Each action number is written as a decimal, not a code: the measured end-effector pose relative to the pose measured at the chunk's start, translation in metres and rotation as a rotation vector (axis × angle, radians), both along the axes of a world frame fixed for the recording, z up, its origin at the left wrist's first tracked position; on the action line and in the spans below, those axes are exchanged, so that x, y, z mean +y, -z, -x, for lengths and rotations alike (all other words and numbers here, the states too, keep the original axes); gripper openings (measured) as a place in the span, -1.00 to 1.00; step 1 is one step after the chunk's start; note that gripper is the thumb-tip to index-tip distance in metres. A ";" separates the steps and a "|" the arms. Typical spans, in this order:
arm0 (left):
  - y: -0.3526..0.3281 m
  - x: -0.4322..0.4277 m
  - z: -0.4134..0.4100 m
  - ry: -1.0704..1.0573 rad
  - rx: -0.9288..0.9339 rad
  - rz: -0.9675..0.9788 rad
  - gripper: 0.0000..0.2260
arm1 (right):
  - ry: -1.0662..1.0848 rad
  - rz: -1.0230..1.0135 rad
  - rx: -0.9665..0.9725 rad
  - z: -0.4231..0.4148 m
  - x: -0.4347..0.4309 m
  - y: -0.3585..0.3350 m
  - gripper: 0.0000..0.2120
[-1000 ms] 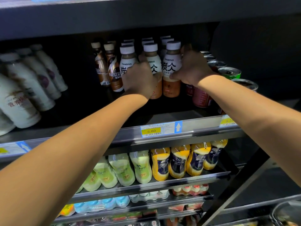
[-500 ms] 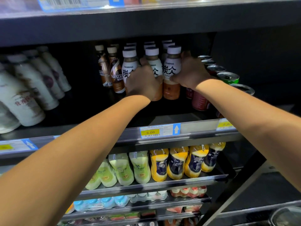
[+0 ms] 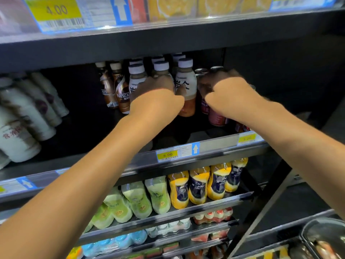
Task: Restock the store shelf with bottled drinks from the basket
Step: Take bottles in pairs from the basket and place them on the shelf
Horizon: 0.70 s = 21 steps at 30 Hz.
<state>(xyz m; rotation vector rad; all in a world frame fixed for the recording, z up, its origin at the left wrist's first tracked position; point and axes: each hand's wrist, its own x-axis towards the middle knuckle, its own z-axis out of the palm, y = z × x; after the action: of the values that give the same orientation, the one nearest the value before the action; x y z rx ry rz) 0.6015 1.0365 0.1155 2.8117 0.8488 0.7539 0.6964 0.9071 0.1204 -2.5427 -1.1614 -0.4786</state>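
Several white-capped milk tea bottles stand in rows on the middle shelf (image 3: 214, 148). My left hand (image 3: 156, 99) is closed around the body of the middle front bottle (image 3: 161, 66), so only its cap and neck show. The right front bottle (image 3: 185, 85) stands free between my hands. My right hand (image 3: 230, 94) is curled into a fist just right of it, in front of the dark red cans (image 3: 216, 117); I cannot tell whether it grips one. The dark basket (image 3: 321, 220) shows at the bottom right corner.
Brown Nescafe bottles (image 3: 122, 95) stand left of the milk tea. Large white bottles (image 3: 24, 118) lean at the far left. The upper shelf hangs low over the caps. Green bottles (image 3: 138, 200) and yellow bottles (image 3: 197, 186) fill the shelf below.
My right hand has come off the right front bottle and shifted right, in front of the cans. My left hand stays on the middle bottle. The view has tilted upward.
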 end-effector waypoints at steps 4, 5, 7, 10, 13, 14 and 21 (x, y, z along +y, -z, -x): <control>0.000 -0.045 0.030 0.244 -0.048 -0.188 -0.66 | 0.011 0.085 -0.199 0.037 -0.050 0.009 -0.70; -0.001 -0.055 0.034 0.299 -0.024 -0.173 -0.66 | 0.037 0.131 -0.197 0.044 -0.061 0.010 -0.67; 0.006 -0.074 0.038 0.396 0.004 -0.174 -0.70 | 0.129 0.207 -0.164 0.061 -0.087 0.012 -0.63; 0.021 -0.111 0.045 0.528 -0.055 -0.341 -0.77 | 0.307 0.261 -0.140 0.088 -0.132 0.023 -0.53; 0.039 -0.150 0.039 0.722 -0.097 -0.343 -0.77 | 0.484 0.344 -0.070 0.106 -0.178 0.039 -0.42; 0.043 -0.164 0.037 0.783 -0.088 -0.326 -0.78 | 0.532 0.375 -0.034 0.111 -0.193 0.045 -0.40; 0.109 -0.272 0.004 1.079 0.161 -0.190 -0.82 | 0.784 0.538 0.164 0.128 -0.303 0.111 -0.76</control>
<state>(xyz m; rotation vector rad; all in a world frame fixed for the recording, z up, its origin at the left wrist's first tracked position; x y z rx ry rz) 0.5976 0.7645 0.0064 2.8748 -0.7667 0.4142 0.5688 0.6044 0.0098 -3.3861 -0.1899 -0.1040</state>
